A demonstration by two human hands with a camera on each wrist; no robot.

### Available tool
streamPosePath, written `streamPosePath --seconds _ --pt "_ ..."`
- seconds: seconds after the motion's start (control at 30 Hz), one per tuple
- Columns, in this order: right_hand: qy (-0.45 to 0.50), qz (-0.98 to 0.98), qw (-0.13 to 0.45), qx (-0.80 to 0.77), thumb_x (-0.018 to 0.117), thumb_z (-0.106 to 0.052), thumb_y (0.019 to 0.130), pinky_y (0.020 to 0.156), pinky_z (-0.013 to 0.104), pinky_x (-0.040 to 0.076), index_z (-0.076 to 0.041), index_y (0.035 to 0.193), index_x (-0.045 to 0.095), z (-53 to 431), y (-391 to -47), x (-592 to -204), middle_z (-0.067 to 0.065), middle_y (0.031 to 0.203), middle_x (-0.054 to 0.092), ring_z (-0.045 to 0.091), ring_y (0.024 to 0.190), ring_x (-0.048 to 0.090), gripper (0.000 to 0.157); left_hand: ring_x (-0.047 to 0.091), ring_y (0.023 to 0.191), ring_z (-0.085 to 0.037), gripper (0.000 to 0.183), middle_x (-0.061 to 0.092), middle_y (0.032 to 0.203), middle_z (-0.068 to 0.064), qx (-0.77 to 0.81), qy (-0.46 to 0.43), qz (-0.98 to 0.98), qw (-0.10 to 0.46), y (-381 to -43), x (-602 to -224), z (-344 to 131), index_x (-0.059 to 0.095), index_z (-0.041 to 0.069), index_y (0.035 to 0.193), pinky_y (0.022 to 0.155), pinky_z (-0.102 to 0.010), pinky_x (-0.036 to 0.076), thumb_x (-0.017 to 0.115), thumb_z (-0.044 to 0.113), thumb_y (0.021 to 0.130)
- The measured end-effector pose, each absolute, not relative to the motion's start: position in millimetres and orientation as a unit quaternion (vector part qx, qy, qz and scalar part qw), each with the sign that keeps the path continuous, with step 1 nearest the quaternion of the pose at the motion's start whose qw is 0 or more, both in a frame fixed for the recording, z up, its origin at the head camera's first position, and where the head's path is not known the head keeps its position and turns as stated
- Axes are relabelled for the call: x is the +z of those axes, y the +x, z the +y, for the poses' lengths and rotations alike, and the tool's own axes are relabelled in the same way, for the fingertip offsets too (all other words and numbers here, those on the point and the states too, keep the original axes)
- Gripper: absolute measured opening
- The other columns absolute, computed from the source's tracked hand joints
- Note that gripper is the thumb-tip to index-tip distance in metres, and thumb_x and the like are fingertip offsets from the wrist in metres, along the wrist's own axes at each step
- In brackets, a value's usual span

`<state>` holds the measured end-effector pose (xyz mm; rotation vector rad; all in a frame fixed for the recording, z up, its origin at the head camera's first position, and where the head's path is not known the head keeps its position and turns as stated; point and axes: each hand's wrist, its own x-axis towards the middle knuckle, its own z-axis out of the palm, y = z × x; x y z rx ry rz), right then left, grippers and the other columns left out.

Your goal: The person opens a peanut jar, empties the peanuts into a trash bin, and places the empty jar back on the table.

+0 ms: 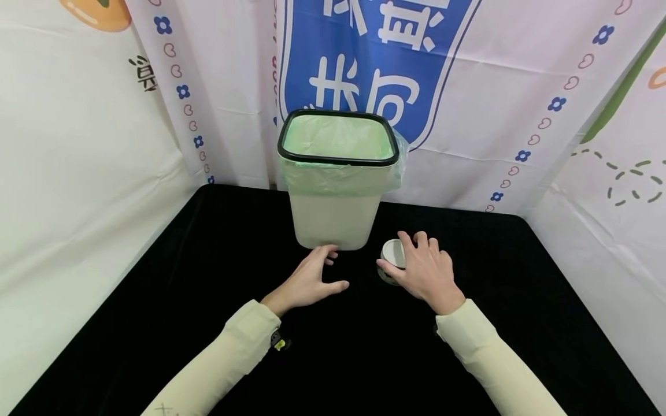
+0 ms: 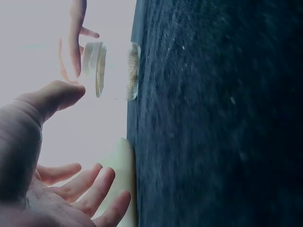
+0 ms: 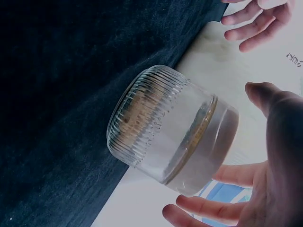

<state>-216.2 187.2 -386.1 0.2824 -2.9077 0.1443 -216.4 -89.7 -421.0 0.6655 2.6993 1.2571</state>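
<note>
A clear glass jar (image 3: 161, 127) with a ribbed lower part and a white lid (image 1: 392, 253) stands upright on the black tabletop. Something brownish shows through the ribbed glass near its base. Above the jar my right hand (image 1: 424, 270) reaches over the lid, thumb (image 3: 262, 97) on one side and fingers on the other, spread apart. In the right wrist view a gap shows between the thumb and the lid. My left hand (image 1: 309, 280) hovers to the left of the jar, with fingers and thumb apart and nothing between them.
Behind the hands stands a pale waste bin (image 1: 335, 219) with a black rim and a greenish plastic liner (image 1: 338, 179) folded over it. The black cloth-covered table (image 1: 218, 260) ends against printed white curtains (image 1: 234, 86) at the back and sides.
</note>
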Motion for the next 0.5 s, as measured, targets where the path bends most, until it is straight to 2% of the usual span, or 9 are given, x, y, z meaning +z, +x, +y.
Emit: streamPosePath --seconds 0.23,0.5 --pt "0.098 -0.987 0.118 0.045 0.056 -0.079 0.093 0.066 0.057 0.057 -0.013 0.151 0.054 181 -223 -388 0.027 0.134 0.060 0.047 0.106 0.062 0.087 0.059 0.132 -0.032 0.078 0.056 0.146 -0.015 0.446 0.209 0.868 0.058 -223 -424 -76 0.044 0.003 0.156 0.112 -0.051 0.051 0.081 0.029 0.093" --pt "0.085 -0.991 0.095 0.047 0.055 -0.077 0.095 0.068 0.059 0.058 -0.011 0.150 0.053 180 -229 -392 0.026 0.131 0.061 0.046 0.109 0.062 0.086 0.057 0.136 -0.032 0.072 0.056 0.149 -0.013 0.465 0.205 0.858 0.075 -231 -426 -63 0.050 0.002 0.150 0.114 -0.052 0.049 0.081 0.032 0.092"
